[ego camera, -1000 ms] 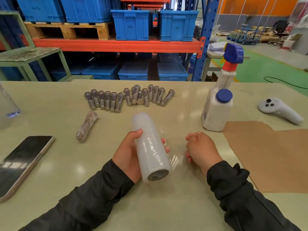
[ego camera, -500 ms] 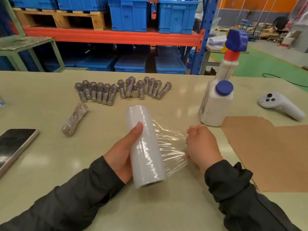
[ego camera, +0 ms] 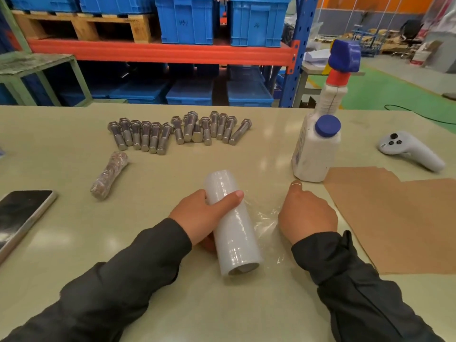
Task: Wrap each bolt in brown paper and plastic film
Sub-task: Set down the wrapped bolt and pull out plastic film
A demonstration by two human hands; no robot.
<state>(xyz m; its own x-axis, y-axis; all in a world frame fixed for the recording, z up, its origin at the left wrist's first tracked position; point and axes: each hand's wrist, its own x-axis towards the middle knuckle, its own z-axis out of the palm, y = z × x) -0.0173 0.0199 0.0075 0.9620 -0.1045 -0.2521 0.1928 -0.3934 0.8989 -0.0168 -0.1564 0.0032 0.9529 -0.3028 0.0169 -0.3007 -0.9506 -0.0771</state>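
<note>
My left hand [ego camera: 201, 215] grips a white roll of plastic film [ego camera: 233, 245], thumb across its top, near the table's front. A short length of clear film [ego camera: 267, 218] runs from the roll to my right hand [ego camera: 307, 213], whose curled fingers hold the film's edge down on the table. Several bare steel bolts [ego camera: 177, 130] lie in a row further back. One wrapped bolt [ego camera: 108, 175] lies to the left of the roll. Sheets of brown paper [ego camera: 399, 218] lie flat at the right.
A white spray bottle [ego camera: 318, 144] with a blue head stands just behind my right hand. A white controller [ego camera: 409, 150] lies at the far right, a phone [ego camera: 19, 215] at the left edge. Blue crates on racking [ego camera: 185, 21] stand behind the table.
The film was pulled out from the roll to the right, then the stretch shortened as roll and right hand came closer. My left thumb now lies across the roll.
</note>
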